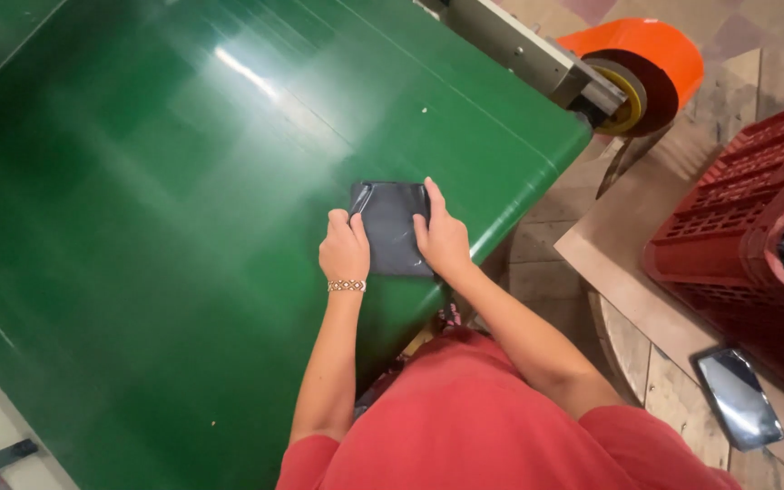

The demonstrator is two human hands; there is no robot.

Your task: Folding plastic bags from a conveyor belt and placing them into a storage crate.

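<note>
My 2 hands press a flat dark pouch (392,227) on the green bench (156,209) near its 3 o'clock edge: left hand (345,251) at the pouch's 8 o'clock side, right hand (441,238) at 4 o'clock, fingers flat on it rather than clasping. It lies smoothed, not yet lifted.

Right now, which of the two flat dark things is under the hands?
The dark pouch on the green belt; the other, a glossy slab, lies untouched on the floor.

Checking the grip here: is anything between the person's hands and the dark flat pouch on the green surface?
Nothing visible. The left hand and right hand both rest directly on the dark pouch, one on each side, on the green surface.
</note>
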